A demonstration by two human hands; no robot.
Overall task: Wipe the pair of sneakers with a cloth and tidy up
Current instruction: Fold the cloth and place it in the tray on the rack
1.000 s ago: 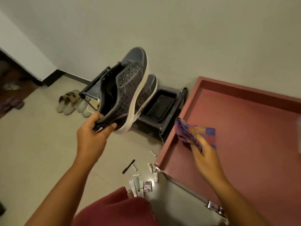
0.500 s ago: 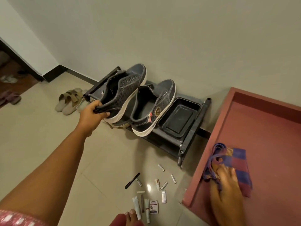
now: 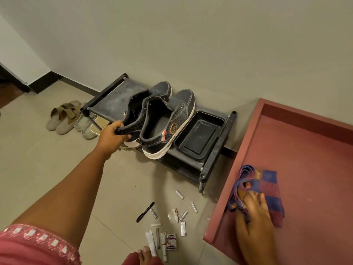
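**A:** Right, fingers first. Left hand (image 3: pixel 111 133) was seen curled tight round the heel collar of the left sneaker (image 3: pixel 139 109); thumb on top, grip not released. Right hand (image 3: pixel 254 209) was laid flat on the checked cloth (image 3: pixel 265 190), fingers (image 3: pixel 262 197) nearly straight, nothing pinched.

**B:** What was changed versus a second ago?

**A:** Sneaker had been held up in the air, sole tilted. It was brought down onto the top shelf of the shoe rack (image 3: pixel 114 96), just beside the other sneaker (image 3: pixel 168 127), sides touching. Cloth had been lifted in the right hand; it was set down on the red table (image 3: pixel 315 150), near the left edge.

**B:** Meaning for the task?

**A:** Wiping was judged finished; tidy-up stage was reached. Pair was lined up on the rack, next to the black tray (image 3: pixel 199 138). Whether the held sneaker was fully seated could not be told, since its heel was hidden by the hand.

**B:** Left over?

**A:** Grip to be let go. Small tubes and a pen (image 3: pixel 145 211) were seen scattered on the floor, well apart from the rack; whether they count as tidying was not clear.
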